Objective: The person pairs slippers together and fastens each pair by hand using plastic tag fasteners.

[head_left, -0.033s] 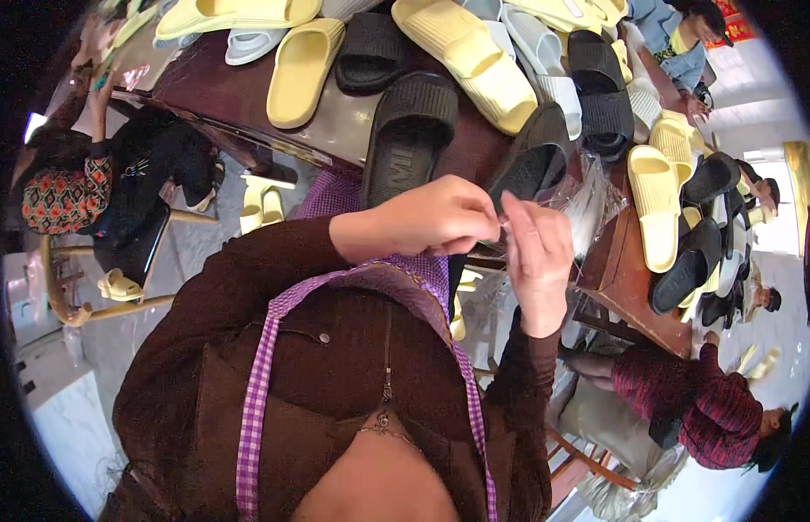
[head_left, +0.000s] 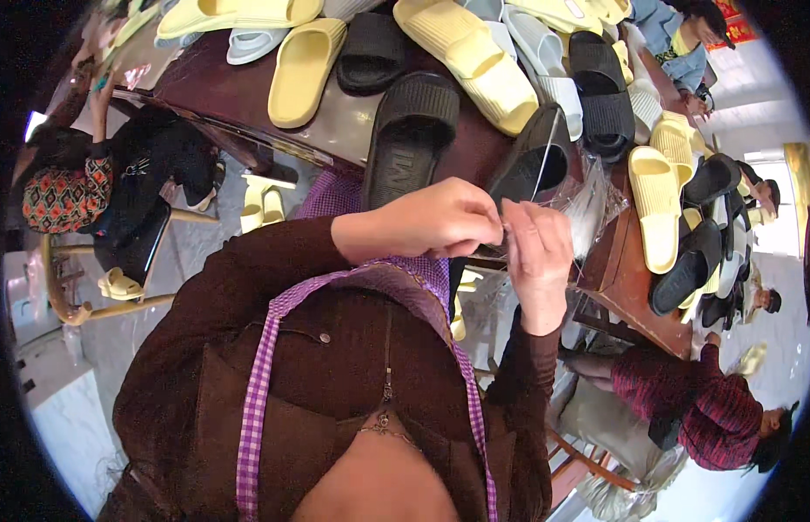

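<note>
My left hand and my right hand meet in front of my chest, fingertips almost touching. Both are closed in a pinch, and whatever lies between the fingers is too small to make out. A thin pale strand runs up from the fingers of my right hand across a black slipper on the table. Just beyond my left hand lies another black slipper, its toe pointing away from me. To the right of my hands is some crumpled clear plastic.
Yellow slippers, grey ones and more black ones crowd the dark red table. At the right edge, a pile includes a yellow slipper. Other people sit at the left and right; a wooden chair stands at left.
The pale strand now shows across the black slipper beyond my right hand. Both hands have hardly shifted and stay pinched together.
</note>
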`<state>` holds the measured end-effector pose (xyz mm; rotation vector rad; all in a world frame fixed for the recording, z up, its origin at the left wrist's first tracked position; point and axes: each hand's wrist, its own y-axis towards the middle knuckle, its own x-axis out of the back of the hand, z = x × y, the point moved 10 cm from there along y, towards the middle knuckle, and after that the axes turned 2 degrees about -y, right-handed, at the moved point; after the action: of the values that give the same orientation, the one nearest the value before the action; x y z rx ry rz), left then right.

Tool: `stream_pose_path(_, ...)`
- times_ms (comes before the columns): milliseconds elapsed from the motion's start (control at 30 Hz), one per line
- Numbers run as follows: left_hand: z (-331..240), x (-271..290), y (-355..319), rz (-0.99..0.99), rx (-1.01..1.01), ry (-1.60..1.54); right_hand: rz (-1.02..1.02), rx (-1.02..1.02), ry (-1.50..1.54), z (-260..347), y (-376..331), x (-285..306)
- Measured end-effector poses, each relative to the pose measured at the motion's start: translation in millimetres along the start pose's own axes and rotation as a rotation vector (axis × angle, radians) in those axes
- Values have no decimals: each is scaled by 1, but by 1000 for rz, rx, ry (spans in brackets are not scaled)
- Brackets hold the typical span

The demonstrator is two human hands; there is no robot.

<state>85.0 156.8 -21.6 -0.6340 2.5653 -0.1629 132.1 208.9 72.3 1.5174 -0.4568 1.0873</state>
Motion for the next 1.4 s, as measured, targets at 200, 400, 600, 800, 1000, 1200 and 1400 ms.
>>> stream_pose_path(200,-50,2,-36,-114,-721,668,55,-292,223,-51,-27,-7)
stream_pose_path(400,-55,-6,-63,-189,-707,1241,168,-449,232,-94,-61,-35)
stream_pose_path(600,-11,18,-11,-227,-632,1332,178,-378,18,-127,-25,-76)
stream_pose_path(800,-16,32,33,-425,-585,1319,136,-388,-190,-145,-9,-96)
stream_pose_path(1000,-15,30,56,-436,-455,1413,-86,-352,-84,-131,-21,-63)
stream_pose_path(1200,-13,33,63,-477,-481,1433,-134,-643,112,-221,-44,-48)
stream_pose_path(1400,-15,37,65,-510,-509,1446,128,-746,-165,-312,-15,-106)
